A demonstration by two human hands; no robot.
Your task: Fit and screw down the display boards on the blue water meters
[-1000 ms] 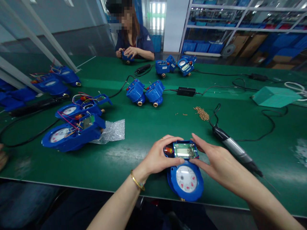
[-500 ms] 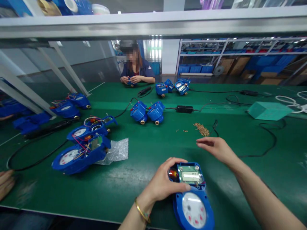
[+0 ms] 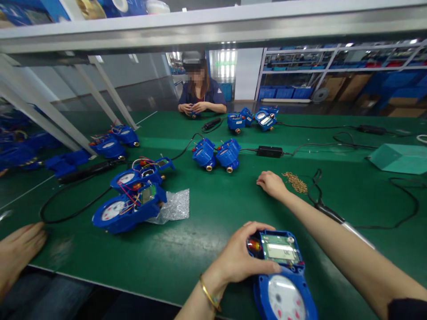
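My left hand [image 3: 242, 255] grips the top of a blue water meter [image 3: 283, 273] at the table's front edge. Its display and circuit board lie uncovered, with the round dial below. My right hand [image 3: 271, 183] is down on the table just left of a pile of small brass-coloured screws [image 3: 296, 182], fingers bent together. What the fingertips hold, if anything, is hidden. Under my right forearm lies a pen-shaped black and silver tool with a cord [image 3: 330, 214], partly covered.
Two blue meters [image 3: 216, 153] stand mid-table; wired open meters [image 3: 130, 204] lie left beside bubble wrap [image 3: 176, 205]. A co-worker's hand [image 3: 22, 249] rests at left; another person [image 3: 202, 95] sits opposite. A black power adapter [image 3: 269, 151] and green box [image 3: 400, 158] lie beyond.
My right hand has moved left and down to the table beside the screw pile, its fingers closing. The view has turned left. My left hand keeps its grip on the meter.
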